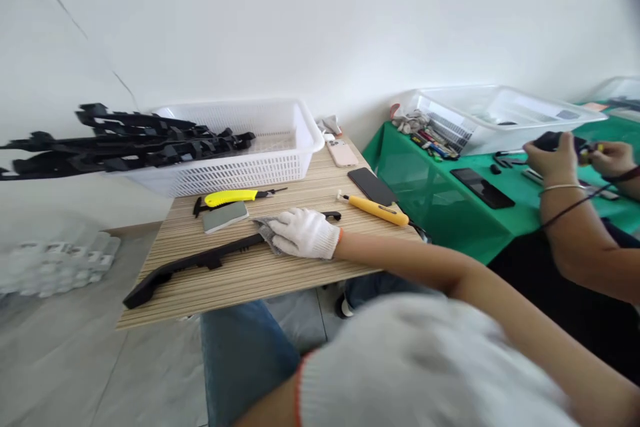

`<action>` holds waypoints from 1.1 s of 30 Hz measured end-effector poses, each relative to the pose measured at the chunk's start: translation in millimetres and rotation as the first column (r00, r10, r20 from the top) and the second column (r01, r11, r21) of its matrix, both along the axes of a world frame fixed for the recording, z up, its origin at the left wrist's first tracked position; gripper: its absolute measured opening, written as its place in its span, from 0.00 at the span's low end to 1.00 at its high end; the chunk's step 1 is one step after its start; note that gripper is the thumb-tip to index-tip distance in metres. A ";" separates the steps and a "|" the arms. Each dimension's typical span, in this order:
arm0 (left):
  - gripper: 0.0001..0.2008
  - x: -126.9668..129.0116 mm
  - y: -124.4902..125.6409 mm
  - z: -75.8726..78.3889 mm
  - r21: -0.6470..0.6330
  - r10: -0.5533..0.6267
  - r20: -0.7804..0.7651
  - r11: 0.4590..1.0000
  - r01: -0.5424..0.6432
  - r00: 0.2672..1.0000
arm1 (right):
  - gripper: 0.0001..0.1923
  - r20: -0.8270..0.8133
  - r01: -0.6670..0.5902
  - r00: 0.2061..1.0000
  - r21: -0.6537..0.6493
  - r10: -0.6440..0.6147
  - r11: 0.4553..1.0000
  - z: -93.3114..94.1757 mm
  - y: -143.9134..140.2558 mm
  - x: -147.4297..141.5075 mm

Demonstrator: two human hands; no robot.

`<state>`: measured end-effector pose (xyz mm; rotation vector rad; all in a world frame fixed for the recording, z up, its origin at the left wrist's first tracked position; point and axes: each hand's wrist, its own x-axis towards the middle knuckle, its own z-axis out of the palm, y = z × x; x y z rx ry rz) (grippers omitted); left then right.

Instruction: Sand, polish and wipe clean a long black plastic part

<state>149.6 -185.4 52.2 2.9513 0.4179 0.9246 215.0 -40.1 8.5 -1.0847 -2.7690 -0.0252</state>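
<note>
My right hand, in a white knit glove, rests on a long black plastic part lying across the wooden table. It holds a grey cloth pressed against the part near its right end. My left hand, also gloved, is raised very close to the camera at the bottom and is blurred. Its fingers are hidden, and I see nothing in it.
A white basket at the back holds several black parts that overhang to the left. A yellow utility knife, a grey block, a yellow-handled tool and two phones lie nearby. A co-worker's hands work over a green table.
</note>
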 end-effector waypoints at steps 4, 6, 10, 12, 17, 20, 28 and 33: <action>0.16 -79.2 55.3 -18.8 -0.096 0.553 0.192 0.833 -0.545 0.811 | 0.19 -0.088 0.017 0.996 -0.006 -0.018 1.000 -8.3 -2.2 4.2; 0.14 -125.1 71.2 -32.8 -0.195 0.812 0.121 0.583 -0.789 0.571 | 0.21 -0.127 -0.019 0.992 0.015 0.021 1.000 -11.9 -3.9 6.0; 0.14 -186.8 77.3 -45.6 -0.092 0.914 -0.230 0.323 -0.942 0.336 | 0.21 -0.126 -0.054 0.991 -0.041 0.049 0.998 -6.5 -1.7 6.9; 0.16 -196.3 79.8 -42.8 -0.077 0.878 -0.332 0.339 -0.938 0.345 | 0.21 -0.063 -0.037 0.998 -0.135 0.029 0.990 2.7 6.2 5.7; 0.16 -191.8 96.1 -36.2 -0.145 0.845 -0.348 0.379 -0.914 0.405 | 0.21 -0.043 0.021 0.998 -0.334 -0.038 0.942 14.9 35.2 2.2; 0.15 -187.1 100.4 -39.9 -0.124 0.879 -0.345 0.304 -0.945 0.328 | 0.20 -0.125 -0.010 0.992 -0.265 -0.024 0.964 7.4 41.6 6.2; 0.13 -179.0 99.7 -43.5 -0.096 0.913 -0.335 0.212 -0.973 0.232 | 0.17 -0.175 0.177 0.964 -0.141 -0.201 0.974 0.7 53.5 36.3; 0.15 -172.5 99.7 -41.6 -0.053 0.913 -0.362 0.179 -0.983 0.185 | 0.14 0.040 0.328 0.943 -0.271 -0.330 0.905 2.9 57.2 40.6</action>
